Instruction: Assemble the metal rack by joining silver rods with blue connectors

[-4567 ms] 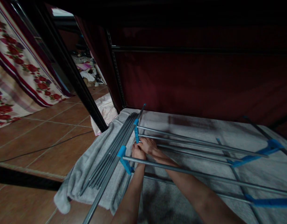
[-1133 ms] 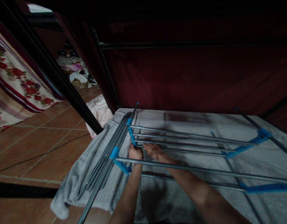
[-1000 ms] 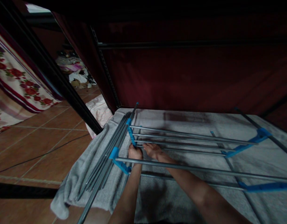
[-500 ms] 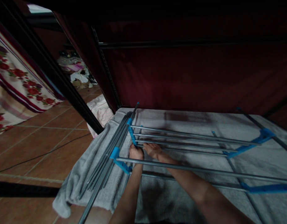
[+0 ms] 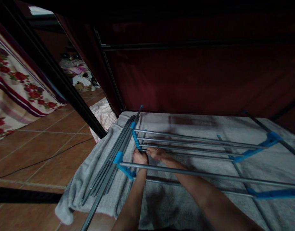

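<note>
A frame of grey metal tubes (image 5: 197, 175) joined by blue plastic brackets lies on a grey blanket (image 5: 185, 122). My left hand (image 5: 140, 157) is closed around the lower end of the upper left blue bracket (image 5: 135, 137). Just to its right, my right hand (image 5: 156, 153) has its fingers wrapped on the lowest thin tube (image 5: 205, 156), close to where it meets that bracket. Another blue bracket (image 5: 124, 166) sits below and left of my hands. Both forearms pass under the long front tube.
A bundle of loose grey tubes (image 5: 113, 154) lies left of the frame. Black posts (image 5: 72, 96) and a dark red cloth wall (image 5: 197, 80) stand around the blanket. A floral cloth (image 5: 24, 83) hangs at left above the tiled floor (image 5: 48, 147), where a black cable (image 5: 53, 155) runs.
</note>
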Tool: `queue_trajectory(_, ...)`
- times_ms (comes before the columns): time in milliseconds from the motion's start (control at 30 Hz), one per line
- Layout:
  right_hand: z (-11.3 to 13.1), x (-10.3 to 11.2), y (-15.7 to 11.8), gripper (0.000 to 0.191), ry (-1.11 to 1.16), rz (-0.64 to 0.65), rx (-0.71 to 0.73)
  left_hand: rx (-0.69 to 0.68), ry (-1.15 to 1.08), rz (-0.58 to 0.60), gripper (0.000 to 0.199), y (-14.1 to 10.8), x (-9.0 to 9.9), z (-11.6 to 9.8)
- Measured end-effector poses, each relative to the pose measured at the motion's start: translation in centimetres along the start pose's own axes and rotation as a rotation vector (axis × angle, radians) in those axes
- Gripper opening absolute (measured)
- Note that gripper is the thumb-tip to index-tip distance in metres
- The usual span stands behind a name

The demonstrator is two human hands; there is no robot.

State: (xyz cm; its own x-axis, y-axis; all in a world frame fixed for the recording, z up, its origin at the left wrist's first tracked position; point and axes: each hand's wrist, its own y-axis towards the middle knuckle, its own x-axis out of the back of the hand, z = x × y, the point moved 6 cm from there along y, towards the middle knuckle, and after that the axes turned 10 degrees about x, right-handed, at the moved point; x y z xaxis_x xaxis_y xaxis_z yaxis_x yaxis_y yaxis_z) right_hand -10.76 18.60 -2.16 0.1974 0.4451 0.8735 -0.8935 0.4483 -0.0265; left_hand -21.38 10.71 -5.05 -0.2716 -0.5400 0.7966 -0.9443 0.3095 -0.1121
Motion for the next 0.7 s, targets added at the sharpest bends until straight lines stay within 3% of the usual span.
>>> queue_trajectory(167, 0.4, -0.8, -0.5, 0.032, -0.042, -0.008, -0.026, -0.051, 0.0, 0.048, 0.03, 0.5, 0.0, 0.1)
queue_trajectory(300, 0.4, -0.8, -2.3, 0.03, -0.142, -0.149, -0.001, -0.08, -0.01, 0.076, 0.027, 0.8, -0.1, 0.1)
queue_trajectory(500, -4.7, 1.1, -8.9, 0.035, -0.248, -0.279, -0.119, -0.066, -0.007, 0.084, 0.025, 1.1, -0.2, -0.2)
queue_trajectory(700, -8.8, 2.6, -13.6, 0.021, -0.321, -0.332, -0.189, -0.07, 0.006, 0.069, 0.028, 1.2, -0.1, -0.4)
